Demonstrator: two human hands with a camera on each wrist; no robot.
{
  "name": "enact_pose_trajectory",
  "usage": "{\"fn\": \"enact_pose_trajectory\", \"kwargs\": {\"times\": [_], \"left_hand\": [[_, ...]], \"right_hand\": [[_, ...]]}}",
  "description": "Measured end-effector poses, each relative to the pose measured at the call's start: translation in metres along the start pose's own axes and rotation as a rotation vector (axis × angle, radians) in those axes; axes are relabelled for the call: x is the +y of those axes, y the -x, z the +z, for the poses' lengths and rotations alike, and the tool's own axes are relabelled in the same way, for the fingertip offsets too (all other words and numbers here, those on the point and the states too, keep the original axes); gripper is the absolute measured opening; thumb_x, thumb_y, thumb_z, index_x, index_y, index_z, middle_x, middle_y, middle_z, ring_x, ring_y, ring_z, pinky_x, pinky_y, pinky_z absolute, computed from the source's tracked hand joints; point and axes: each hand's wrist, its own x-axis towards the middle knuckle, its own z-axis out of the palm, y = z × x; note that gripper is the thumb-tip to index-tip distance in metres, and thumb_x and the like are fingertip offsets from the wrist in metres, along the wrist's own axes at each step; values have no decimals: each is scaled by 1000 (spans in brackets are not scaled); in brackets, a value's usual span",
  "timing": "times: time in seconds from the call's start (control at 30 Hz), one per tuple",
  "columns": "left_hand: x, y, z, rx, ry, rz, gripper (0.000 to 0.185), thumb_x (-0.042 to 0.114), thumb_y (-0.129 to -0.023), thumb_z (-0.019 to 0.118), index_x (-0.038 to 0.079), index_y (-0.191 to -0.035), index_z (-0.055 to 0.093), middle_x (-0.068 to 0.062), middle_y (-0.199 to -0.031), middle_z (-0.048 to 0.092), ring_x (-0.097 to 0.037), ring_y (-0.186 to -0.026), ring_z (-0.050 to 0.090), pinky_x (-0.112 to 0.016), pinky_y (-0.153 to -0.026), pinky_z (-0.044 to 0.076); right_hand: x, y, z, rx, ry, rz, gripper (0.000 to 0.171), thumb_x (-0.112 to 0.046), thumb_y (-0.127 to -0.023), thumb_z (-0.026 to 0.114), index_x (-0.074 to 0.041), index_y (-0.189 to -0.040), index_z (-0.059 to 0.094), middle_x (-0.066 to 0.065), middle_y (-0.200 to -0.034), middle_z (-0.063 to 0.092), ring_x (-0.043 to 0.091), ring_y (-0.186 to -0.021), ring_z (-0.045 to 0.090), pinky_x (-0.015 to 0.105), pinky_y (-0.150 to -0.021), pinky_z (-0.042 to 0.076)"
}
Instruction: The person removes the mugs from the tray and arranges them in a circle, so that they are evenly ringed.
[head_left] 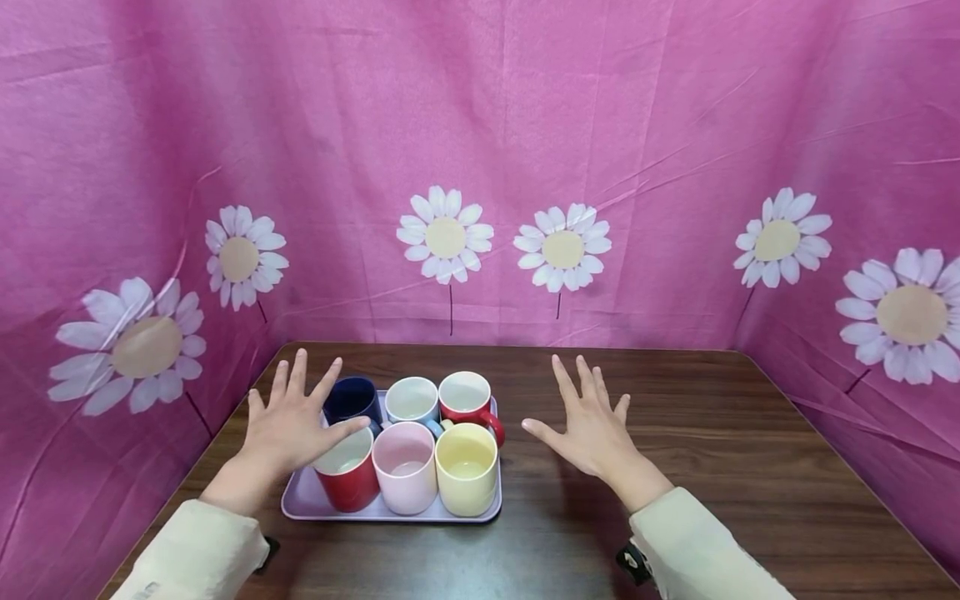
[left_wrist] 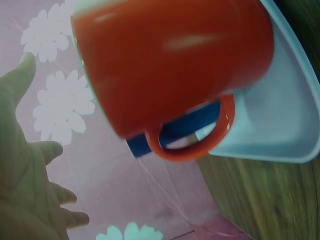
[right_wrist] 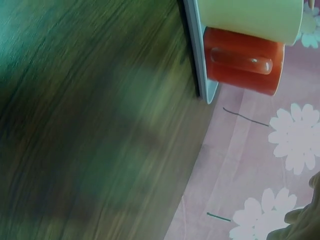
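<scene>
Six mugs are sitting on a lavender tray (head_left: 300, 502) at the left-centre of a dark wooden table (head_left: 712, 450). Front row, left to right: red mug (head_left: 351, 483), pink mug (head_left: 406, 468), yellow mug (head_left: 466, 468). Back row: navy mug (head_left: 352, 398), light blue mug (head_left: 412, 400), second red mug (head_left: 467, 397) with its handle pointing right.

The left hand (head_left: 288, 425) is hovering over the tray's left side, fingers spread and straight, holding nothing; its thumb is lying across the front red mug's rim in the head view, contact unclear. In the left wrist view that red mug (left_wrist: 170, 65) is filling the frame, handle toward the camera, the tray (left_wrist: 280, 125) under it, and the open palm (left_wrist: 25, 165) is showing at the left edge.

The right hand (head_left: 592, 425) is hovering above bare table just right of the tray, fingers splayed, gripping nothing, apart from the mugs. The right wrist view is showing blurred table, the tray edge (right_wrist: 202, 75), the yellow mug (right_wrist: 250, 17) and the back red mug (right_wrist: 245, 60).

A pink cloth with white daisies (head_left: 480, 125) is hanging round three sides. Cream sleeves are covering both forearms.
</scene>
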Motion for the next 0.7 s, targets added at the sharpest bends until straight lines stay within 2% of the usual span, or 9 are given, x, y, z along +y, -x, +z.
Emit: {"fn": "enact_pose_trajectory", "kwargs": {"times": [0.33, 0.53, 0.7], "left_hand": [[-21, 7, -7, 5, 5, -11, 103, 78, -76, 51, 18, -153, 17, -31, -152, -2, -54, -135, -1, -79, -93, 1], [-32, 11, -8, -8, 19, -18, 105, 79, -76, 51, 19, -154, 14, -31, -152, -4, -55, -134, -1, -80, -92, 2], [-43, 17, -9, -22, 52, -28, 106, 76, -77, 53, 19, -154, 10, -33, -152, -6, -56, -133, -2, -80, -91, 1]], "right_hand": [[-13, 2, 9, 12, -58, -12, 105, -73, -77, 57, -26, -155, 5, 20, -155, 15, 42, -139, 13, 78, -95, 9], [-20, 6, 18, 35, -106, -22, 105, -66, -78, 64, -25, -155, 6, 19, -154, 19, 42, -137, 21, 76, -95, 14], [-25, 10, 26, 54, -141, -47, 105, -66, -77, 65, -23, -155, 8, 18, -153, 23, 42, -134, 29, 73, -98, 19]]}}
